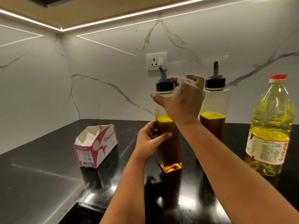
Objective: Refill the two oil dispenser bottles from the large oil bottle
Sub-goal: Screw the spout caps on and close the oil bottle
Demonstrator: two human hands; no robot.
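Two tall square dispenser bottles with black caps and grey spouts stand on the black counter, each about half full of amber oil. My left hand (149,139) grips the body of the nearer dispenser bottle (169,152). My right hand (182,97) reaches around that bottle's shoulder, its fingers spread beside the black cap (164,85); whether they touch the cap is unclear. The second dispenser bottle (213,120) stands just behind to the right, partly hidden by my right arm. The large oil bottle (270,133), clear plastic with a red cap and yellow oil, stands at the far right.
An opened pink-and-white tissue box (95,146) sits on the counter (48,175) to the left of the bottles. A wall socket (156,61) is set in the marble backsplash behind them. The counter's front edge runs along the bottom left.
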